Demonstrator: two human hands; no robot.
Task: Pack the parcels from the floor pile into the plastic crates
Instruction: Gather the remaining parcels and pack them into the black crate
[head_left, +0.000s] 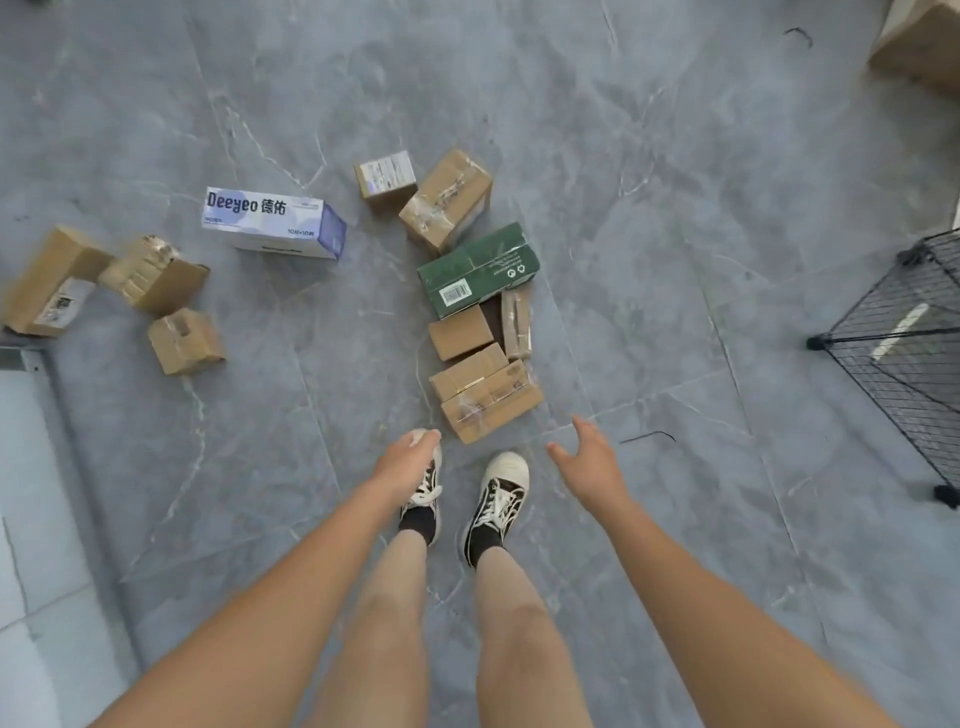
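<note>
Cardboard parcels (485, 400): piled mid-frame, awaiting our reach.
Left hand (408, 457): empty; fingers hidden, we cannot tell.
Right hand (589, 457): spread, empty.

Left grip (408, 457) and right grip (589, 457) slack, empty.

Left hand (408, 457) fingers tucked out of sight, grip unreadable. Wire cage (904, 343) clipped by right edge, cardboard box (922, 44) by top-right corner. Shipping labels on small parcel (385, 179) and leftmost parcel (49, 283) too blurred to read.
</note>
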